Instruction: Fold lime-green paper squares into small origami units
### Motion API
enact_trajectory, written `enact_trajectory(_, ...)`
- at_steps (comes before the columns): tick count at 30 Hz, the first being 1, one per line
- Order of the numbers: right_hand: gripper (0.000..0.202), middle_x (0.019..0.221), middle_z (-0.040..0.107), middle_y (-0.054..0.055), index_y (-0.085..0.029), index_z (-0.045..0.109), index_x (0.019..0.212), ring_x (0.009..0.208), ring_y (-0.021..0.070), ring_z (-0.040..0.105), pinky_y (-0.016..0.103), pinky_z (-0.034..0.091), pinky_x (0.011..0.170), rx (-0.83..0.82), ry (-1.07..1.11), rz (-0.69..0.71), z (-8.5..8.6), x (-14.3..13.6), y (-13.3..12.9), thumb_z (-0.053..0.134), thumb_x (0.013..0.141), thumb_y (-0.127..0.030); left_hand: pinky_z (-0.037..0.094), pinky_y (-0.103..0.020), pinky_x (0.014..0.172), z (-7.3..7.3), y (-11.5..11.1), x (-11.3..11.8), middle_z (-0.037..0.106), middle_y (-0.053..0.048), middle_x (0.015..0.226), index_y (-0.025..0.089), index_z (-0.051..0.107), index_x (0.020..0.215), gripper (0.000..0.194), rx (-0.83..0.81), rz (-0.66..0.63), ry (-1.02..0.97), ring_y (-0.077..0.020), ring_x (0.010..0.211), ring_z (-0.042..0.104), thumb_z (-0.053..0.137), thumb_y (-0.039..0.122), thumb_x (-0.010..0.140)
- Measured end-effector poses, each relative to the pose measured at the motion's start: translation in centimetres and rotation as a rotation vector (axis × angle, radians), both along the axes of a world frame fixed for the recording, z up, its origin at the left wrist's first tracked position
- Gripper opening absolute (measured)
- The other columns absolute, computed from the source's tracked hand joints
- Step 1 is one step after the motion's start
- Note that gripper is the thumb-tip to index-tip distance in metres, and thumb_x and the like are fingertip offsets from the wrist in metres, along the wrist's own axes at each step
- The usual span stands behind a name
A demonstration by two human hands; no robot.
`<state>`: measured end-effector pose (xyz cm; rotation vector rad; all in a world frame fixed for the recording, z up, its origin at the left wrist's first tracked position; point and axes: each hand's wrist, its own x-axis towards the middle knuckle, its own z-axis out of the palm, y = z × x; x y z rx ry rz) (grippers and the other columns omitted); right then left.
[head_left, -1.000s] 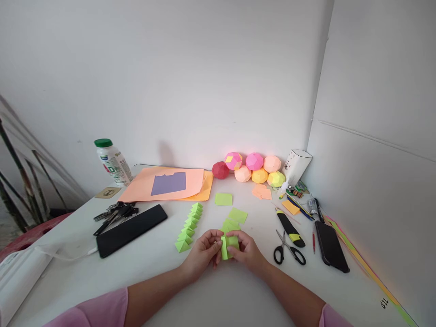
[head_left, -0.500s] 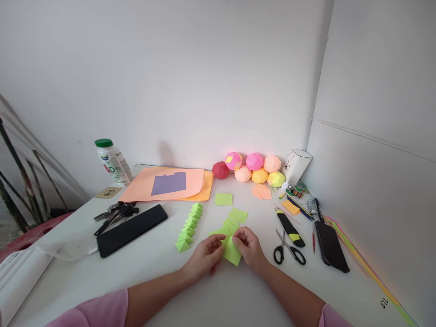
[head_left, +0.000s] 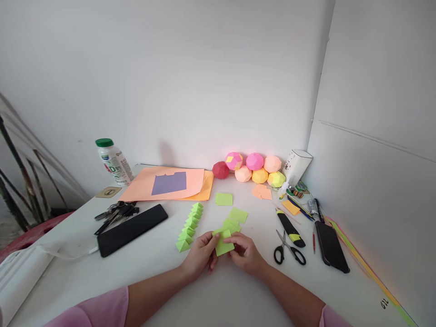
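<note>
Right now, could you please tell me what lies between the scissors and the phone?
In the head view, a slim red stick lies between the scissors and phone.

A small, lime-green paper square, slightly turned, is held in the left grip and touched by the right grip, its upper edge darker

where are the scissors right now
In the head view, the scissors lie open on the table, to the right of the right hand, beside the black-and-yellow cutter.
</note>
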<state>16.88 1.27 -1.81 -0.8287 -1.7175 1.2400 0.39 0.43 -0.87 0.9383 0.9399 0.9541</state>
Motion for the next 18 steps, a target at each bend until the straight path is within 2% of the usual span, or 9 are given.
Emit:
enact_trajectory(3, 0.027, 0.088, 0.053, 0.005, -0.019, 0.066, 0.098, 0.063, 0.0101, 0.052, 0.022, 0.041, 0.052, 0.028, -0.035, -0.008, 0.0, 0.1, 0.0, 0.063, 0.071, -0.016, 0.028, -0.016, 0.023, -0.2, 0.0, -0.1, 0.043, 0.010, 0.034, 0.019, 0.048, 0.073, 0.038, 0.018, 0.006, -0.007, -0.0066, 0.023, 0.033, 0.053, 0.057, 0.076)
enact_trajectory(7, 0.023, 0.086, 0.048, 0.004, -0.017, 0.069, 0.092, 0.060, 0.0090, 0.048, 0.022, 0.040, 0.049, -0.004, -0.007, 0.008, 0.2, 0.1, 0.1, 0.068, 0.073, -0.031, 0.030, -0.016, 0.024, -0.3, 0.0, -0.1, 0.055, 0.005, 0.051, 0.017, 0.048, 0.071, 0.039, 0.042, -0.015, -0.030, -0.0052, 0.026, 0.040, 0.052, 0.056, 0.077)
enact_trajectory(10, 0.024, 0.084, 0.046, 0.003, -0.017, 0.069, 0.086, 0.057, 0.0081, 0.049, 0.022, 0.041, 0.046, -0.063, 0.029, 0.033, 0.6, 0.1, 0.1, 0.063, 0.077, -0.038, 0.030, -0.016, 0.024, -0.3, -0.1, -0.2, 0.056, 0.005, 0.053, 0.016, 0.048, 0.069, 0.039, 0.063, -0.050, -0.003, -0.0048, 0.026, 0.040, 0.051, 0.054, 0.078)
enact_trajectory(14, 0.027, 0.085, 0.049, 0.004, -0.015, 0.068, 0.073, 0.061, 0.0092, 0.051, 0.021, 0.043, 0.048, -0.124, 0.021, 0.035, 1.1, 0.3, 0.1, 0.059, 0.081, -0.039, 0.030, -0.016, 0.025, -0.4, -0.2, -0.2, 0.055, 0.005, 0.051, 0.016, 0.048, 0.070, 0.038, 0.092, -0.082, 0.039, -0.0050, 0.026, 0.041, 0.050, 0.054, 0.079)
enact_trajectory(18, 0.024, 0.084, 0.050, 0.003, -0.015, 0.063, 0.069, 0.058, 0.0085, 0.050, 0.021, 0.043, 0.047, -0.181, 0.053, -0.001, 1.1, 0.4, 0.0, 0.062, 0.078, -0.037, 0.030, -0.016, 0.026, -0.4, -0.3, -0.1, 0.056, 0.005, 0.053, 0.017, 0.047, 0.074, 0.037, 0.093, -0.086, 0.067, -0.0056, 0.028, 0.043, 0.049, 0.054, 0.079)
